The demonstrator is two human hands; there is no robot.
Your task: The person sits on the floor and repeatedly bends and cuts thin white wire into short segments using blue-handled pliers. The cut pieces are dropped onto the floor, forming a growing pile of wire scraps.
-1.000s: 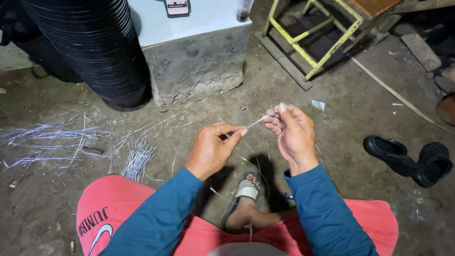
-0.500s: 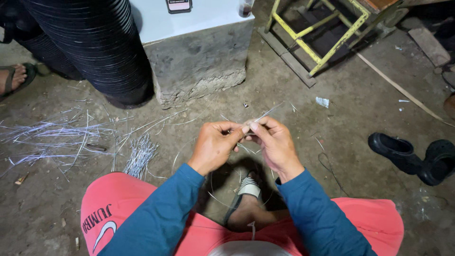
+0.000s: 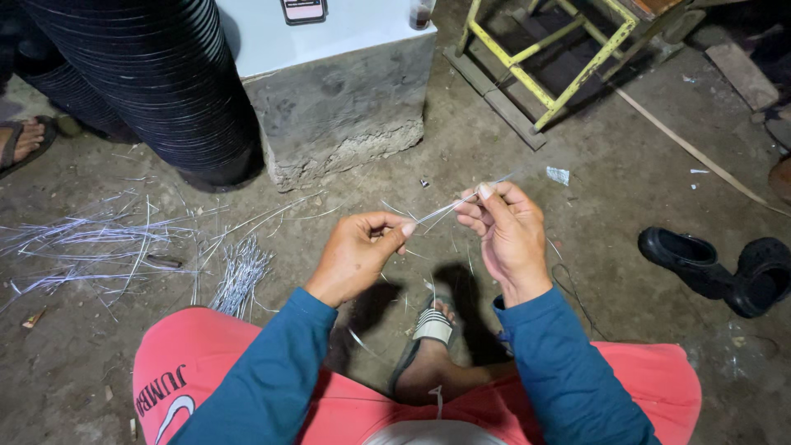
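The left hand [image 3: 356, 257] and the right hand [image 3: 509, 239] are raised side by side above the dirt floor [image 3: 593, 222], a short gap between them. Both hold one thin pale strip [image 3: 449, 208]. The strip runs from the left hand up and to the right, crosses the gap, and ends just past the right fingertips.

Left grip: closed, thumb and forefinger pinching the lower end of the strip. Right grip: closed, thumb and fingertips pinching the upper part of the strip, remaining fingers curled.

Below the hands, a foot in a grey sandal [image 3: 427, 330] rests on the floor between the person's red-clad legs. Both sleeves are blue.

To the left, a pile of loose pale strips [image 3: 107, 247] lies spread over the floor, with a tighter bundle [image 3: 241, 276] near the left knee. A concrete block [image 3: 342, 107] stands ahead, beside a black ribbed stack [image 3: 156, 82]. A yellow metal frame [image 3: 568, 58] lies at upper right. A pair of black shoes [image 3: 725, 268] sits at the right, well apart from the hands.
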